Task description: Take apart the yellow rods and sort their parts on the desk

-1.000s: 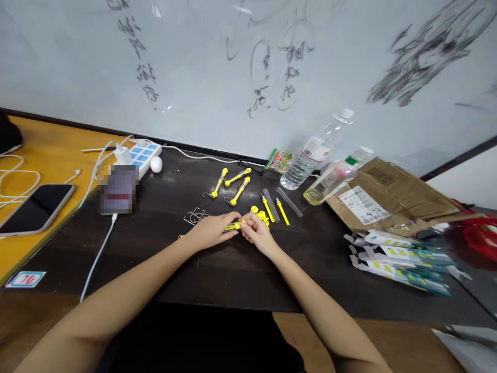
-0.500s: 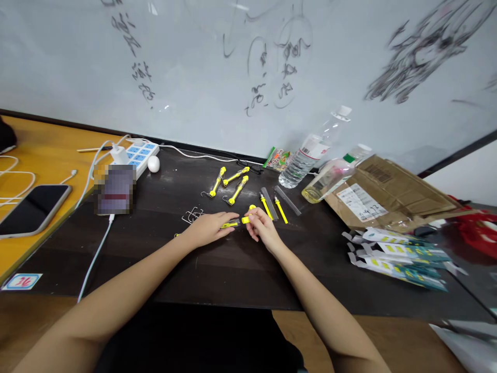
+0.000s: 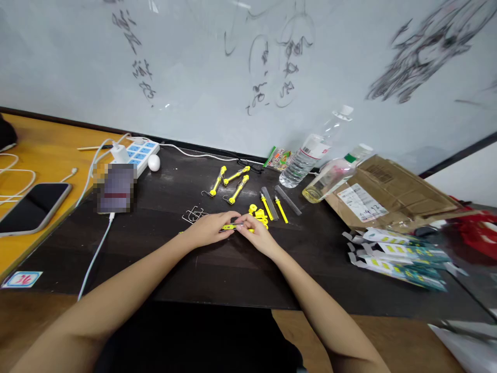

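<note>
Between the thumb and fingers of my left hand (image 3: 212, 228) lies a clear spring scale tube (image 3: 230, 227) with a yellow strip inside. My right hand (image 3: 259, 235) is closed at the tube's right end, its fingers around a yellow cap that is mostly hidden. Several loose yellow caps (image 3: 261, 213) lie just beyond the right fingers. Bent metal hooks (image 3: 194, 214) rest beside my left hand. Farther back are three yellow spring scales (image 3: 238, 190) with hooks. Right of them lie yellow rods (image 3: 281, 210) and clear tubes (image 3: 288, 200).
A water bottle (image 3: 305, 160) and a bottle with yellow liquid (image 3: 320, 184) lean at the back. To the right are a cardboard package (image 3: 382, 194) and flattened boxes (image 3: 399, 259). A power strip (image 3: 142, 155), phones (image 3: 34, 207) and cables occupy the left. A whiteboard (image 3: 202, 77) stands behind.
My right hand has moved left and brought the yellow cap to the tube's end. More loose yellow caps now show behind it. My left hand has barely moved.
</note>
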The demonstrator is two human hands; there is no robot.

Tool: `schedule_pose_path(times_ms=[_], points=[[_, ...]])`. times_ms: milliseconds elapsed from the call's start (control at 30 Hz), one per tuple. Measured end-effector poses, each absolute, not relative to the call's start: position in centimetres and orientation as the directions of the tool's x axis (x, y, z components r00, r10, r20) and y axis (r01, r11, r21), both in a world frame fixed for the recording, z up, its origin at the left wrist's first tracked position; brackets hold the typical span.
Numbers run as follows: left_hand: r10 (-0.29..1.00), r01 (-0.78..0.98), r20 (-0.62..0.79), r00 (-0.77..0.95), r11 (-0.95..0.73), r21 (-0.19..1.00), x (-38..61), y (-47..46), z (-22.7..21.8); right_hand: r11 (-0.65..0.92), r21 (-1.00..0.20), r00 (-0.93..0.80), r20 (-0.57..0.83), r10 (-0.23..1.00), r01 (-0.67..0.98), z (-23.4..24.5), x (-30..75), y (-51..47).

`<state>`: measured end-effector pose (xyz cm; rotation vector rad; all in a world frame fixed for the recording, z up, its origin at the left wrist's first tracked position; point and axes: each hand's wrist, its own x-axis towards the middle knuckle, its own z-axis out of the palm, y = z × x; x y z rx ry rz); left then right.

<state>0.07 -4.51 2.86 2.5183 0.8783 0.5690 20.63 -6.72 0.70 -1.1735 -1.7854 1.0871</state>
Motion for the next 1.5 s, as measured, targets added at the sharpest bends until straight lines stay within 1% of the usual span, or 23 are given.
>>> schedule_pose_path(times_ms=[100,200,267,300,333,400,467,533,667,767,933,1067,1133,1267,1367,1433,1500], points=[[0.651,0.474,0.254,0.715,-0.719,0.509,0.1,-4.4,2.9,0.236,-0.910,-0.323,0.122,0.939,0.341,0.5,20.7,-6.5],[0.660,0.500,0.263,0.704,-0.723,0.477,-0.4,-4.1,3.6,0.217,-0.912,-0.324,0.101,0.941,0.347,0.7,20.9,-6.4],[0.696,0.549,0.265,0.668,-0.701,0.455,-1.2,-3.6,4.5,0.207,-0.920,-0.330,0.092,0.940,0.334,0.8,21.0,-6.4],[0.733,0.590,0.258,0.630,-0.667,0.455,-1.8,-3.3,5.1,0.201,-0.924,-0.330,0.088,0.940,0.326,0.8,21.1,-6.4],[0.762,0.621,0.228,0.606,-0.633,0.462,-2.4,-3.0,5.6,0.194,-0.928,-0.328,0.084,0.941,0.320,0.8,21.1,-6.4],[0.790,0.661,0.085,0.607,-0.562,0.498,-3.7,-2.4,6.6,0.177,-0.933,-0.315,0.073,0.946,0.313,0.6,21.2,-6.4],[0.773,0.686,-0.071,0.631,-0.513,0.516,-4.7,-2.0,7.1,0.166,-0.937,-0.304,0.068,0.950,0.308,0.5,21.3,-6.3],[0.751,0.714,-0.175,0.637,-0.488,0.502,-5.2,-1.9,7.3,0.155,-0.940,-0.294,0.063,0.954,0.303,0.5,21.3,-6.2],[0.760,0.776,-0.251,0.600,-0.475,0.415,-5.2,-2.2,7.0,0.099,-0.956,-0.269,0.022,0.963,0.278,0.8,21.2,-6.2],[0.767,0.799,-0.268,0.583,-0.481,0.361,-4.9,-2.6,7.1,0.025,-0.975,-0.249,-0.032,0.968,0.223,1.0,21.0,-6.3],[0.780,0.775,-0.174,0.601,-0.515,0.367,-5.1,-2.4,7.6,-0.096,-0.992,-0.231,-0.113,0.966,0.080,1.4,20.9,-6.4],[0.755,0.701,-0.063,0.653,-0.570,0.428,-5.5,-1.7,7.0,-0.127,-0.992,-0.230,-0.118,0.966,-0.023,1.9,21.0,-6.5],[0.760,0.669,0.004,0.650,-0.575,0.470,-5.7,-1.5,6.6,-0.132,-0.989,-0.220,-0.115,0.969,-0.066,2.1,21.1,-6.5],[0.779,0.604,0.142,0.611,-0.574,0.552,-5.5,-1.5,6.2,-0.136,-0.981,-0.221,-0.104,0.970,-0.138,2.1,21.2,-6.6],[0.786,0.549,0.235,0.572,-0.579,0.602,-4.8,-1.7,6.1,-0.146,-0.977,-0.234,-0.108,0.966,-0.153,2.0,21.1,-6.6],[0.818,0.561,0.269,0.508,-0.551,0.617,-4.1,-1.8,5.8,-0.151,-0.977,-0.239,-0.112,0.965,-0.152,1.9,20.9,-6.7],[0.868,0.629,0.310,0.388,-0.495,0.599,-3.4,-1.8,5.4,-0.145,-0.978,-0.228,-0.109,0.968,-0.149,1.9,20.7,-6.7]])
